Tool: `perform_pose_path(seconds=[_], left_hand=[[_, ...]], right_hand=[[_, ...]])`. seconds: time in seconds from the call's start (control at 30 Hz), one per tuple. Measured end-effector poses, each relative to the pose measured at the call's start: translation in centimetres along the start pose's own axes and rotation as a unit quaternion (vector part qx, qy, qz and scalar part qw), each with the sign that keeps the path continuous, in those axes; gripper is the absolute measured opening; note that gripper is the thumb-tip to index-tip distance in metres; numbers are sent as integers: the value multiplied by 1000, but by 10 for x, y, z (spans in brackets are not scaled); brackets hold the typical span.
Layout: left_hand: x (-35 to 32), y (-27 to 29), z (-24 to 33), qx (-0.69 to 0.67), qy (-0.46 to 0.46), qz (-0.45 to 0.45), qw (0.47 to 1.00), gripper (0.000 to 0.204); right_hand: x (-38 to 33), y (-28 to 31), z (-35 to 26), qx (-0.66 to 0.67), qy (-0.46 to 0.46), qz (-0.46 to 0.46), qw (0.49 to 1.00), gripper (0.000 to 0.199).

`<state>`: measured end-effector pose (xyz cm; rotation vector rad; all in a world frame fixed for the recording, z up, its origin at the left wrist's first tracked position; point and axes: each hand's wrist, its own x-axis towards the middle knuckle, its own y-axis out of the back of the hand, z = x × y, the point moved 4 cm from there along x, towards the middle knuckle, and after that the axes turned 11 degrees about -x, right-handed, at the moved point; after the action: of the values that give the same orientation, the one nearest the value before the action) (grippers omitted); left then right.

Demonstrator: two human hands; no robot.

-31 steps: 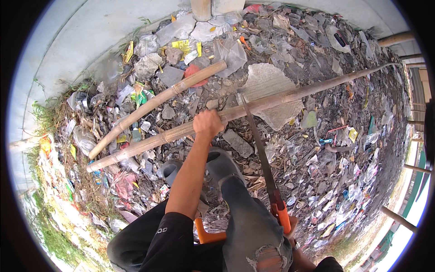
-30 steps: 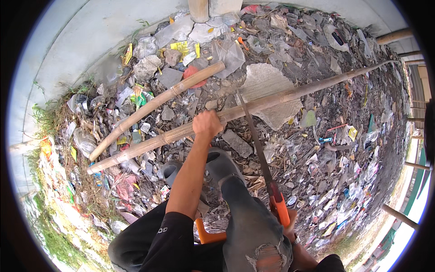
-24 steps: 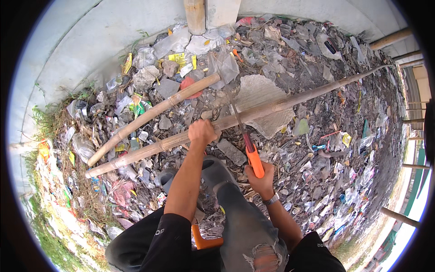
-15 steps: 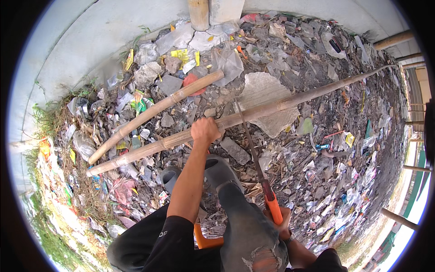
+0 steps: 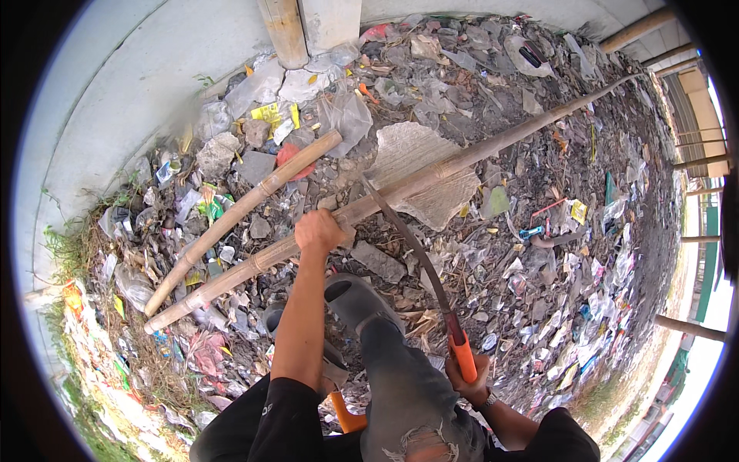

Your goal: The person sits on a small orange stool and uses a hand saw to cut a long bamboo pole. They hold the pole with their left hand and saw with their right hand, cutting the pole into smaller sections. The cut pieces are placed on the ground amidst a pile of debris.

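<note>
A long bamboo pole [image 5: 500, 142] lies slantwise across the ground, its near end at the lower left. My left hand [image 5: 319, 231] is closed around it, just left of the saw. In my right hand [image 5: 469, 376], at my right knee, is the orange handle of a handsaw [image 5: 417, 248]. The saw's dark, bowed blade crosses the pole, its tip a little beyond the far side. How deep the teeth sit in the bamboo I cannot tell. A shorter bamboo piece [image 5: 239, 209] lies apart, just beyond the pole's left part.
Beneath the pole is a flat, rough slab [image 5: 419, 158]. Plastic scraps, stones and litter cover the ground. A pale wall [image 5: 108, 100] with a post [image 5: 283, 35] stands at the back. My grey boot [image 5: 358, 302] is close to the pole; an orange object [image 5: 346, 416] shows by my legs.
The whole view has shifted and turned slightly. My right hand has drawn the saw back a little, so less blade extends past the pole, and the blade looks more bowed. My left hand keeps its grip.
</note>
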<state>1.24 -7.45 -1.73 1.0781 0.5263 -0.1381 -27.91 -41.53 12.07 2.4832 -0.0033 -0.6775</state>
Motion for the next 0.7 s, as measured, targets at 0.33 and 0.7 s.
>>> perform_pose_path(seconds=[0.33, 0.7], left_hand=[[17, 5, -1, 41, -37, 6, 998, 36], [-4, -3, -25, 20, -26, 8, 999, 35]], right_hand=[[22, 32, -9, -46, 138, -48, 988, 20], [56, 110, -57, -7, 147, 33, 989, 17]])
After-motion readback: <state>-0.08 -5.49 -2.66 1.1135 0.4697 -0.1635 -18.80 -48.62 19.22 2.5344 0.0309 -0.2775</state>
